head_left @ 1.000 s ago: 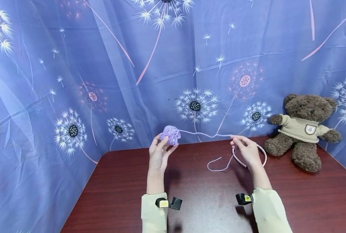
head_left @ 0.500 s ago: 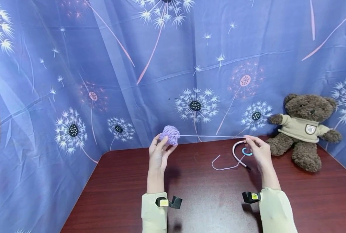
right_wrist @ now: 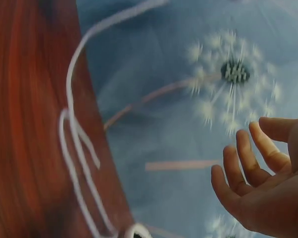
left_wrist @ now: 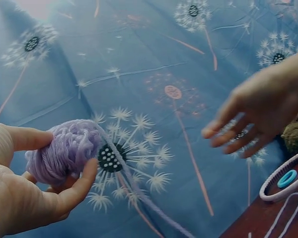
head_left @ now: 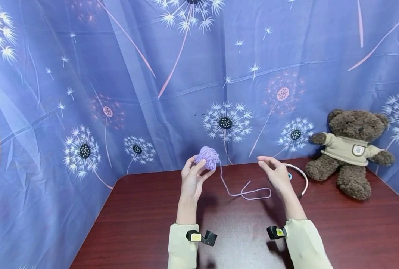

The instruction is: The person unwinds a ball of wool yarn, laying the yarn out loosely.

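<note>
A small ball of lilac yarn (head_left: 208,157) is held up by my left hand (head_left: 190,183), its thumb and fingers curled round it, as the left wrist view also shows. From the ball a loose strand (head_left: 222,179) hangs down and lies in a bend on the table. Apart from the ball, to its right, my right hand (head_left: 277,177) is in the air with nothing in its fingers. In the right wrist view the right fingers (right_wrist: 246,161) are spread and loosely bent, touching nothing.
On the dark red table (head_left: 135,209), a pale headband (head_left: 303,177) and a small blue ring (left_wrist: 287,178) lie behind the right hand. A brown teddy bear (head_left: 354,153) sits at the back right. A blue dandelion-print curtain (head_left: 172,123) hangs behind.
The right hand first pulled the strand taut to the right, then let it go and came back left. The strand now hangs slack. The left hand moved slightly right with the ball.
</note>
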The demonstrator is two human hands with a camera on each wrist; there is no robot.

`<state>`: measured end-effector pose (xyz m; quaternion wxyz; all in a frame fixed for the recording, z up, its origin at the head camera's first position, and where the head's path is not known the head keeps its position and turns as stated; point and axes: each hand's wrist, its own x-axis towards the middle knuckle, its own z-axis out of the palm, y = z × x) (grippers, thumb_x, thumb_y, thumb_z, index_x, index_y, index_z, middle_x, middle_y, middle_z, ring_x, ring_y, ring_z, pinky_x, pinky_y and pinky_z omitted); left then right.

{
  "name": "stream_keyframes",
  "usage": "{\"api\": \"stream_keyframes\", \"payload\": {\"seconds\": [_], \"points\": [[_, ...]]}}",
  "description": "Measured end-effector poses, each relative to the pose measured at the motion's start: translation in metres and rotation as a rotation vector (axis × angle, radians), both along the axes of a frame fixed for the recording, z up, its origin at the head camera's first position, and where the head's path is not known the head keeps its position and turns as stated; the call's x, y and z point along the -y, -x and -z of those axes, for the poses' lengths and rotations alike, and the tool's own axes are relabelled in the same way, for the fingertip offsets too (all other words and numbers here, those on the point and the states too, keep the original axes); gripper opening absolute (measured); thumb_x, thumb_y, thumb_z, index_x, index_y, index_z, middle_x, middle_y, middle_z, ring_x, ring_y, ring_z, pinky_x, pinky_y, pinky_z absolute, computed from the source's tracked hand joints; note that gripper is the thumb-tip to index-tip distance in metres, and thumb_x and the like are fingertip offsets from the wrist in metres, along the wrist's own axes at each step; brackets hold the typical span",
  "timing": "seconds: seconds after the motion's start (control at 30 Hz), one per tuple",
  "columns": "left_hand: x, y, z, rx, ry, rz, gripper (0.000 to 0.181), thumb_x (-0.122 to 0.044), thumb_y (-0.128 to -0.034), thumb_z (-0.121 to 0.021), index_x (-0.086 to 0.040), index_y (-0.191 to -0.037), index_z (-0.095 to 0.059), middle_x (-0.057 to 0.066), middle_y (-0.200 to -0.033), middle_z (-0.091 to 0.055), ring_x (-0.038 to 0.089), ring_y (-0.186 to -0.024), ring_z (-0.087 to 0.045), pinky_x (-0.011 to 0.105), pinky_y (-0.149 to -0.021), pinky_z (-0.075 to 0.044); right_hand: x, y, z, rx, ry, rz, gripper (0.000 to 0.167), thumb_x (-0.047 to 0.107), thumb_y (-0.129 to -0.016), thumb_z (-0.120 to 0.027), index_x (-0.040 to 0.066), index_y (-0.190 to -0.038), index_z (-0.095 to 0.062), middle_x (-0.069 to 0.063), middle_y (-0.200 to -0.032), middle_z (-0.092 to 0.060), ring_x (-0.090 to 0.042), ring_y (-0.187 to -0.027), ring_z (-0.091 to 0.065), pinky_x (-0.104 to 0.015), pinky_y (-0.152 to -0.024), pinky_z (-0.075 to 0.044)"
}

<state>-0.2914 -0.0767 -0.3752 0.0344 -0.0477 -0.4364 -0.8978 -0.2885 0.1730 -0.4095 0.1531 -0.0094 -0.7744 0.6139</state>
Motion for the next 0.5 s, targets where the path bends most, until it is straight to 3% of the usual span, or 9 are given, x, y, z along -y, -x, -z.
{"api": "stream_keyframes", "payload": {"seconds": [0.13, 0.27, 0.37, 0.5], "points": [[-0.007, -0.002, 0.001, 0.008, 0.024, 0.022, 0.020, 0.006, -0.0897, -0.054, -0.013, -0.097, -0.054, 0.002, -0.092, -0.060, 0.011, -0.075, -0.065, 0.032, -0.069, -0.060, 0.025, -0.006, -0.007, -0.049, -0.034, -0.086, 0.032, 0.021, -0.097, -0.060, 0.000, -0.121, -0.064, 0.014, -0.096, -0.071, 0.013, -0.086, -0.054, -0.008, -0.081, -0.043], [-0.014, -0.003, 0.001, 0.016, 0.042, 0.039, 0.020, 0.006, -0.0895, -0.054, -0.013, -0.097, -0.054, 0.002, -0.093, -0.058, 0.010, -0.075, -0.065, 0.031, -0.069, -0.061, 0.053, -0.012, -0.013, -0.082, -0.057, -0.207, 0.030, 0.020, -0.097, -0.060, 0.001, -0.120, -0.065, -0.017, -0.113, -0.069, 0.008, -0.090, -0.057, -0.012, -0.084, -0.046], [-0.017, -0.004, 0.002, 0.014, 0.059, 0.050, 0.020, 0.006, -0.0896, -0.054, -0.011, -0.100, -0.053, 0.002, -0.094, -0.057, 0.009, -0.076, -0.065, 0.030, -0.069, -0.061, 0.067, -0.017, -0.014, -0.082, -0.072, -0.246, 0.028, 0.018, -0.097, -0.060, 0.000, -0.117, -0.065, -0.021, -0.112, -0.068, 0.002, -0.088, -0.059, -0.015, -0.081, -0.048], [-0.019, -0.004, 0.003, 0.016, 0.064, 0.050, 0.020, 0.006, -0.0896, -0.054, -0.011, -0.101, -0.053, 0.002, -0.094, -0.056, 0.009, -0.075, -0.065, 0.029, -0.068, -0.061, 0.073, -0.019, -0.015, -0.079, -0.076, -0.224, 0.025, 0.017, -0.095, -0.061, -0.003, -0.108, -0.068, -0.020, -0.103, -0.070, -0.001, -0.081, -0.059, -0.016, -0.075, -0.048]]}}
